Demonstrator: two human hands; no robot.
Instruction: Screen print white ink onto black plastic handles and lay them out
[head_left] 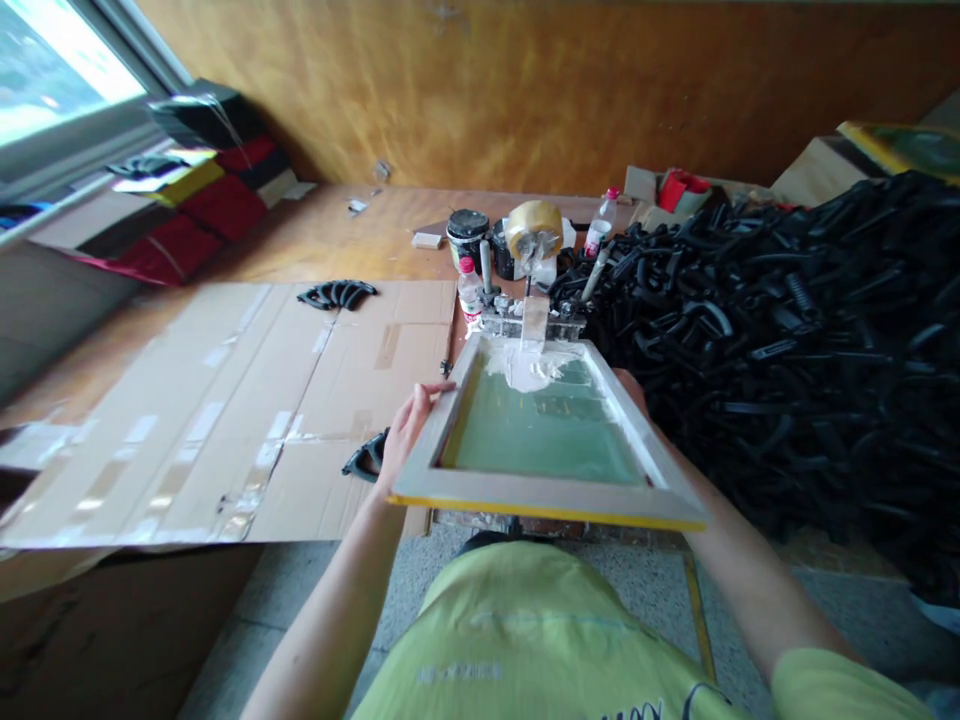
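Green shirt (532, 630) lies nearest; at twelve o'clock, the screen-printing frame (540, 486) looks stiff, its mesh (540, 440) delicate, rails (634, 425) best for holding. My left hand (405, 430) grasps its nine o'clock; right hand (631, 388), three o'clock, grip hidden.

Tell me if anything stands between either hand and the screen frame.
Nothing visible does. The left hand is at the left side of the screen frame; the right hand is at its right, partly hidden by it. A black part shows beside the left hand, away from the frame.

Nothing legible: print (459, 673) on green shirt (525, 600) blurred; label (472, 306) on near bottle (468, 280) too small.
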